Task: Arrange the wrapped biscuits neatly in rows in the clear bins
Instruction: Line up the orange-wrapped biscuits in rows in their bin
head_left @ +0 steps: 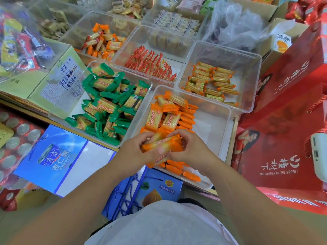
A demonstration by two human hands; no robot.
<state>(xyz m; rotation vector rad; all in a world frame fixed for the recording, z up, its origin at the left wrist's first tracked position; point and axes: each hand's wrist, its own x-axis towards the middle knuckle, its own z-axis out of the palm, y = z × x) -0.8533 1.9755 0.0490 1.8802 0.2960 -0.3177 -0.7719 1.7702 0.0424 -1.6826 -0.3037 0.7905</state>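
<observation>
Squaring a handful
Clasped between left hand (136, 151) and right hand (188, 149), orange packets (162, 144) — level edges, then fill the bin's (215, 131) three-o'clock side.

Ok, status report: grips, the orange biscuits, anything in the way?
Left grip and right grip both hold a bundle of orange packets over the near bin. Loose packets lie atop the row there. Nothing blocks the bin.

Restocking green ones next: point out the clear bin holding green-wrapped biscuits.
The front-left clear bin, immediately left of the bin of orange-wrapped biscuits; only it holds green-wrapped biscuits, heaped loosely.
</observation>
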